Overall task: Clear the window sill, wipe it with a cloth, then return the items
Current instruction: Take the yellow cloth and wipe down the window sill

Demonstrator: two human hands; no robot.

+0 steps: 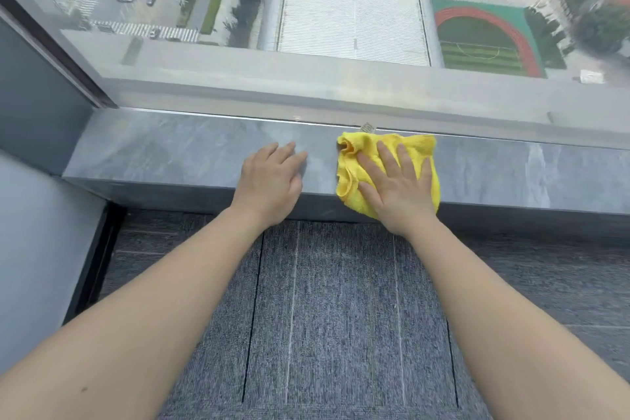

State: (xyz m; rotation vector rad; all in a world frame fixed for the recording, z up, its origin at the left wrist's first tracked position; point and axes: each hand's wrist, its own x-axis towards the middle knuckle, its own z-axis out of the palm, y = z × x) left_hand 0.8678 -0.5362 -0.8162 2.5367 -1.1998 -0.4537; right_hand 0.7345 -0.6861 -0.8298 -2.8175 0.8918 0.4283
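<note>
Yellow microfibre cloth (388, 147) lies under my right hand (397, 189), which is spread flat with the fingers apart, palm pressing down on the fabric rather than gripping it. The cloth is bunched and folded on its left side, and its near edge hangs a little over the front lip of the sill. My left hand (271, 181) rests just beside it, open and flat on the bare stone with the fingers loosely together, holding nothing; a narrow strip of sill shows between the two hands.

Both hands sit on the grey marbled window sill (153, 150), which runs across the view from a corner on the left to the right edge. The cloth reaches to the back of the sill, touching the metal window frame (238, 118). A small sticker (367, 128) sits on that frame just behind the cloth.

Below the sill, under my forearms, is grey carpet tile flooring (341, 317). To the left stands a pale wall panel (34, 232). Through the window glass (341, 10), far below, I see a street with crossings, a flat roof and a sports field with a red track.
</note>
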